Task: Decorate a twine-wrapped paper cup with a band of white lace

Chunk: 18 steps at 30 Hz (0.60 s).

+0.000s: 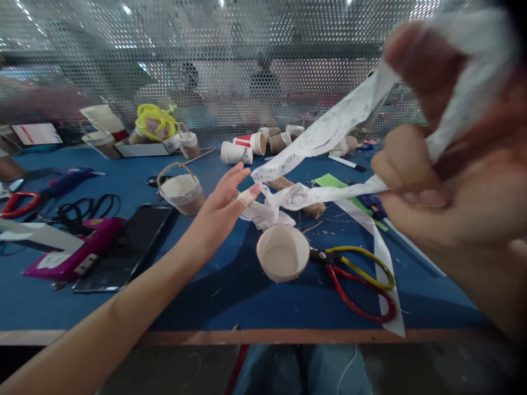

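While the lace ribbon [325, 131] spans the two hands: its upper strand rises to the right hand [436, 203], and its lower strand runs into that hand's curled fingers, blurred but closed on the lace.
Left hand [224, 206]: fingers and thumb spread apart at the far bend of the lace — probably to steady it, though I cannot tell whether they touch it.
Slack lace: gathered just behind the near cup [284, 255]; the strands seem held high to keep them from tangling.
Near cup: upright on the tabletop [197, 307], its bare inner bottom showing.
Handled cup [183, 197]: upright, farther left, contents unclear.
White tray [142, 152]: at the back — a yellow coil [154, 118] sits above it.
Scissors [323, 255]: handles toward the person, seemingly for easy reach, lying across a white ribbon [382, 249].
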{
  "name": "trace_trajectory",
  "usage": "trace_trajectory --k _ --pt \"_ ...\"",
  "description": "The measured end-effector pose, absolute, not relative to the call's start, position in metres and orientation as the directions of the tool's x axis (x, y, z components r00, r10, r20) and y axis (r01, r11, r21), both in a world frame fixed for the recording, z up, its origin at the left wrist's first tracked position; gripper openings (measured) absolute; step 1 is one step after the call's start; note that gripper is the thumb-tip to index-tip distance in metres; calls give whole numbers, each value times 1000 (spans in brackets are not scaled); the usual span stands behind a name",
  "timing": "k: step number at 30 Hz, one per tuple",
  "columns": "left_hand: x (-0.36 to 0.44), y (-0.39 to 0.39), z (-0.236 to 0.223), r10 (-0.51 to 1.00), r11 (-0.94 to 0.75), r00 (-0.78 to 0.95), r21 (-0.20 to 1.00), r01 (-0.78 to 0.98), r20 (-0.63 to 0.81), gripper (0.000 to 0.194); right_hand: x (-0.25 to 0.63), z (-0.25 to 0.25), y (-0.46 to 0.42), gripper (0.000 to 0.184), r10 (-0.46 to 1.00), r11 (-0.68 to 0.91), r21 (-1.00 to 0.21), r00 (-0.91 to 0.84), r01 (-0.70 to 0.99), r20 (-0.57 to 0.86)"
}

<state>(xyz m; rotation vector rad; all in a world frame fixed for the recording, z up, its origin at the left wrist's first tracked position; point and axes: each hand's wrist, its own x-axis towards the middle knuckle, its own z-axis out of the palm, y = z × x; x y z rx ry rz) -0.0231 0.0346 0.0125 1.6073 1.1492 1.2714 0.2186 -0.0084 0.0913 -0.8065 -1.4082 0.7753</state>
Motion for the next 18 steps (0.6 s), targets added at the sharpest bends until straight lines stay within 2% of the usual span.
trace_trajectory --k 1,3,6,12,15,18 --pt "-23 33 15 938 -345 103 926 154 332 27 210 95 -7 24 804 594 -801 85 -73 589" --pt "-22 30 19 902 -427 118 899 96 415 11 197 98 -6 27 738 674 -730 148 -113 659" --pt "-20 25 22 874 -475 141 879 44 465 15 193 93 -6 18 748 664 -742 85 -94 659" --pt "-19 22 23 822 -561 124 827 8 556 14 200 79 -5 23 757 633 -766 -114 -112 643" --pt "-21 26 22 770 -630 109 776 -23 628 14 204 76 -1 21 729 673 -735 -89 -82 678" --pt "-20 25 21 746 -636 218 770 -44 629 18 208 75 1 16 775 614 -789 -195 9 601"
